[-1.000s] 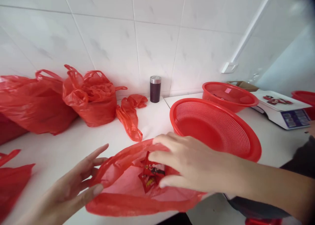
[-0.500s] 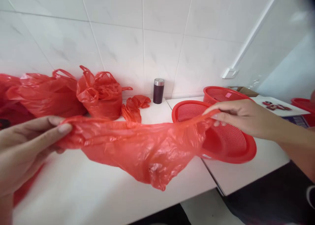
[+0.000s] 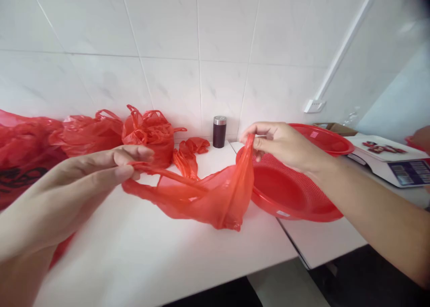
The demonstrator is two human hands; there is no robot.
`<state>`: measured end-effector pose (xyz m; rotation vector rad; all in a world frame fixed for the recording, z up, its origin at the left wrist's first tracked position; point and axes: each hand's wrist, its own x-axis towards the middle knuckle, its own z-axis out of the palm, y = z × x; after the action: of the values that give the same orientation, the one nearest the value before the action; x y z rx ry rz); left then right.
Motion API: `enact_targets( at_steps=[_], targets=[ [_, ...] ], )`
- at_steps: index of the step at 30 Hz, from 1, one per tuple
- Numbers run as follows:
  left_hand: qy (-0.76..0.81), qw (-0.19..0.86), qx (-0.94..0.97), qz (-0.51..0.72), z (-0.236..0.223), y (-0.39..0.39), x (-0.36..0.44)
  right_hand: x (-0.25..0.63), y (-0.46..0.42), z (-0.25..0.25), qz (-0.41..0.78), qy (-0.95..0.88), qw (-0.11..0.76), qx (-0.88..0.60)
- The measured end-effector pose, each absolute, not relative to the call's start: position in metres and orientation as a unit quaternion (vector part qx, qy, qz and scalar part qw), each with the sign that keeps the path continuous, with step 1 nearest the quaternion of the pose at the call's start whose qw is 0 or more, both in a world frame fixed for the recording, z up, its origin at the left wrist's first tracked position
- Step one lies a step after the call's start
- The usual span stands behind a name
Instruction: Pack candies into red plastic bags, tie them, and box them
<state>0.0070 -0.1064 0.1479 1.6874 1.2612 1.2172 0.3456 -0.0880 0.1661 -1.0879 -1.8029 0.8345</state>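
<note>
Far-left bags: several bulging red plastic bags (image 3: 30, 139) crowd together on the white tabletop (image 3: 161, 253), the nearest bearing black print, partly hidden by the forearm.
Left hand: the left hand (image 3: 80, 186) is clamped, thumb against fingers, on one end of a thin red bag (image 3: 231, 195).
Handled bag: behind that hand, a filled red bag (image 3: 152, 134) sits near the tiled wall (image 3: 168, 83), its handle loops sticking up.
Loose bag: a crumpled, flat red bag (image 3: 188, 157) lies just beside it.
Held bag: it hangs between the two hands above the table, sagging in the middle, its right end gathered upward; its inside is too hard to make out.
Tumbler: a dark cup with a silver lid (image 3: 219, 134) stands upright near the wall.
Right hand: the right hand (image 3: 277, 143) is clamped on the bag's gathered end, pinching it with thumb and fingertips, in front of the baskets.
Baskets: a red mesh basket (image 3: 285, 186) stands tilted, with another red basket (image 3: 336, 141) behind it.
Scale: small wrapped packets (image 3: 383, 147) lie on the pan of a white scale (image 3: 399, 172).
</note>
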Motion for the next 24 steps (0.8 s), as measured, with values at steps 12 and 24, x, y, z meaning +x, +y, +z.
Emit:
enact_targets(
  at_steps=[12, 24],
  targets=[
    [0.334, 0.654, 0.598, 0.322, 0.150, -0.100, 0.057, 0.287, -0.064, 0.160, 0.530, -0.670, 0.427, -0.297],
    [0.440, 0.630, 0.529, 0.360, 0.106, -0.071, 0.055, 0.249, -0.071, 0.079, 0.414, -0.717, 0.417, -0.374]
  ],
)
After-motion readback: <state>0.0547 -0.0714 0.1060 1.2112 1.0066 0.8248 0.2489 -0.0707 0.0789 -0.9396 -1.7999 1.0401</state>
